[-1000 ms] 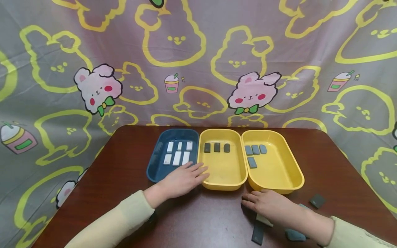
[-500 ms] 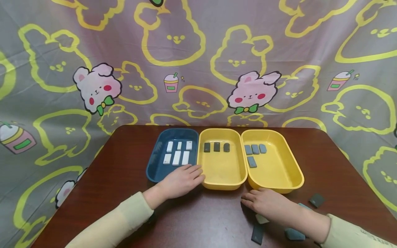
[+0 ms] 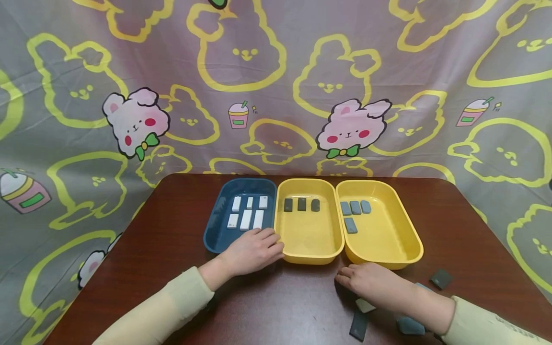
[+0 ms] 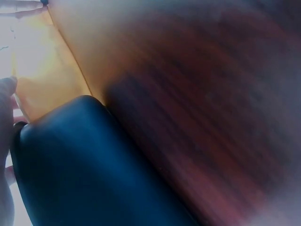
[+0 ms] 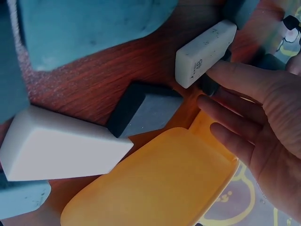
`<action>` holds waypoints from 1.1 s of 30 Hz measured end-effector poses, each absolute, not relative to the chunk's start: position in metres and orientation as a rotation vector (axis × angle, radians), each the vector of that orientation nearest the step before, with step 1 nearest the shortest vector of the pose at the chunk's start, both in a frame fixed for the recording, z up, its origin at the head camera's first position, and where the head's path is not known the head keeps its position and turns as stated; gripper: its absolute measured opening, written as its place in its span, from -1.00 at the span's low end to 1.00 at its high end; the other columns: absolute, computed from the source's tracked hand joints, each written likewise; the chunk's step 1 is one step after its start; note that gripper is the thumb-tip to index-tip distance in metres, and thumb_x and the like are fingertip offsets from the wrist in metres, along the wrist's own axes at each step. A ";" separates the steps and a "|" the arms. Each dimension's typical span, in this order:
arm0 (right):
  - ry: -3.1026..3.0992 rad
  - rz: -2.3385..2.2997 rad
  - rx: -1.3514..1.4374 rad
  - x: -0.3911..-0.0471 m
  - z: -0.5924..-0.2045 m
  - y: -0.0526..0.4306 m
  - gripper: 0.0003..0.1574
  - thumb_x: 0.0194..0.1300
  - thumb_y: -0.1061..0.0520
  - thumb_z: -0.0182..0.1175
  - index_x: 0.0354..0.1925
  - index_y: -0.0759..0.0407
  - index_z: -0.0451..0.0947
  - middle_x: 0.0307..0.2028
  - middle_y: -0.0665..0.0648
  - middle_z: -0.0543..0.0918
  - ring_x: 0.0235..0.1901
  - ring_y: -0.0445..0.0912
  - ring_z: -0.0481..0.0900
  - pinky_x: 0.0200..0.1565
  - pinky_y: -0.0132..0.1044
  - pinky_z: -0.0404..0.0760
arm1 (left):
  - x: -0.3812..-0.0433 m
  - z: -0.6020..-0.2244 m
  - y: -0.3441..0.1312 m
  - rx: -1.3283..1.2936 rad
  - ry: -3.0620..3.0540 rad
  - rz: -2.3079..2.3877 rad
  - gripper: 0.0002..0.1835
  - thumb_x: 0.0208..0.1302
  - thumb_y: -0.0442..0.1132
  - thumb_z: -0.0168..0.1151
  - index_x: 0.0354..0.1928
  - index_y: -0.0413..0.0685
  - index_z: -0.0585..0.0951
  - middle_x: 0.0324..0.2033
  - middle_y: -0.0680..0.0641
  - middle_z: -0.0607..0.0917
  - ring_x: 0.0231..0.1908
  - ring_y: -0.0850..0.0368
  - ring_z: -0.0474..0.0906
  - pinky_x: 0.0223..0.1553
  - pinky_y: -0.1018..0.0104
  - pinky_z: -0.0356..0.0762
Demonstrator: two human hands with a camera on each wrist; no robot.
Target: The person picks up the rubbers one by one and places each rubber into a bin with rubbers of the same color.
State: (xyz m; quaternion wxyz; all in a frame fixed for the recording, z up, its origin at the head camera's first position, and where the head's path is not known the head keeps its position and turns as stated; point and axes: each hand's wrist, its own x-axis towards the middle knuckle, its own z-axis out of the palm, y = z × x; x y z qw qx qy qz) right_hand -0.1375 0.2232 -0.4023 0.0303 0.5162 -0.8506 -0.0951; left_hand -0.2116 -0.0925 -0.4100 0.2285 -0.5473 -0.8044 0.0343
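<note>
head view: three trays stand side by side on a brown table (image 3: 164,239) before a patterned curtain (image 3: 276,72). the blue tray (image 3: 214,239) holds six white blocks (image 3: 246,220) in two rows of three. the middle yellow tray (image 3: 308,239) holds three black blocks (image 3: 302,204) in one row. the right yellow tray (image 3: 388,239) holds four blue-gray blocks (image 3: 355,207): three in a row, one nearer the person. the left hand (image 3: 253,249) is relaxed, fingers loosely bent, resting at the adjoining rims of the blue tray and middle yellow tray. the right hand (image 3: 373,285) is low over the table, just in front of the right yellow tray; its fingertips are hidden. a pale block (image 3: 365,305) and a long black block (image 3: 359,326) lie on its near side; a square black block (image 3: 441,279) lies to the right.

left wrist view: the blue tray occupies the lower left, adjoining the yellow one. parts of the left hand show at the left edge.

right wrist view: the thumb is beside a printed white block (image 5: 207,54). a dark block (image 5: 209,85) shows between thumb and fingers; whether it is gripped cannot be told.
</note>
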 end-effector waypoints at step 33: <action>-2.838 0.272 1.344 -0.153 -0.330 0.215 -0.40 -0.04 0.05 0.53 0.00 0.11 0.60 -0.20 -0.09 0.60 -0.30 -0.22 0.53 -0.18 -0.23 0.61 | -0.209 -0.408 -0.091 -1.515 -2.299 0.068 -0.86 0.30 -0.09 0.26 -0.15 0.10 0.62 -0.22 0.08 0.66 -0.18 0.19 0.51 -0.14 0.38 0.54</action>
